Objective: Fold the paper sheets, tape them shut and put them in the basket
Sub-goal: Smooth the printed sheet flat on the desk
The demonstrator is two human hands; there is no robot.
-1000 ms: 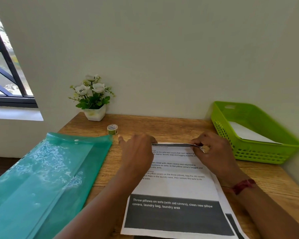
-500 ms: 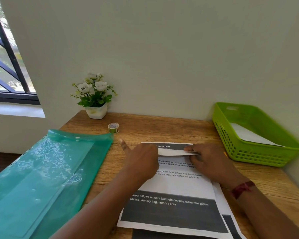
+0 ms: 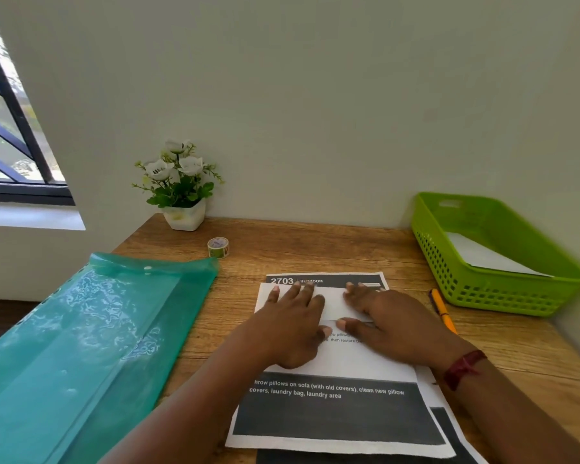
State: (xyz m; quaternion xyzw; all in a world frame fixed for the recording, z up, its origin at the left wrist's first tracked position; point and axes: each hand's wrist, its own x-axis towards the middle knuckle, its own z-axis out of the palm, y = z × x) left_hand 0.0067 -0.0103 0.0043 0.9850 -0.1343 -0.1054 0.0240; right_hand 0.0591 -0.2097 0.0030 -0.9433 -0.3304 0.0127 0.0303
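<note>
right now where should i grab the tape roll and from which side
Pinch the tape roll across its outer wall, coming from above. It seems to lie flat on the table, hole up, with bare wood all round, so both sides are free. The left hand is nearer.

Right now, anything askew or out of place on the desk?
Nothing damaged or spilled. The teal folder overhangs the table's left edge, and the lower sheet sticks out right of the top sheet, so the stack isn't squared.
</note>
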